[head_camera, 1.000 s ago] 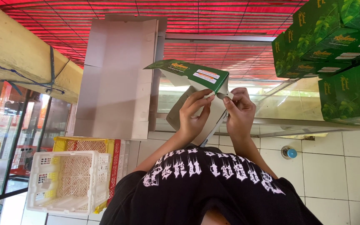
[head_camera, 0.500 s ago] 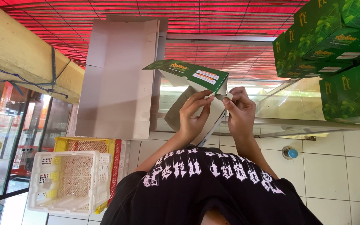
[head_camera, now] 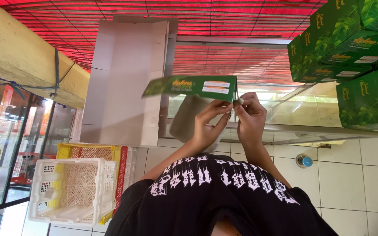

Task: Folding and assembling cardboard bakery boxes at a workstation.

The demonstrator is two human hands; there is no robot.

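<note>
Apparently both hands [head_camera: 230, 120] on green carton [head_camera: 191, 86]

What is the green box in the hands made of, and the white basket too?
The green box looks like thin printed cardboard: flat panels, sharp folds, slight sheen. The left hand and right hand pinch it at one end. The white basket looks like moulded plastic, judging by its even lattice of holes and smooth matte ribs.

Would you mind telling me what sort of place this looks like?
Probably a small shop or packing area: stacked green cartons, plastic crates, a tiled floor, and both hands folding a green carton.
</note>
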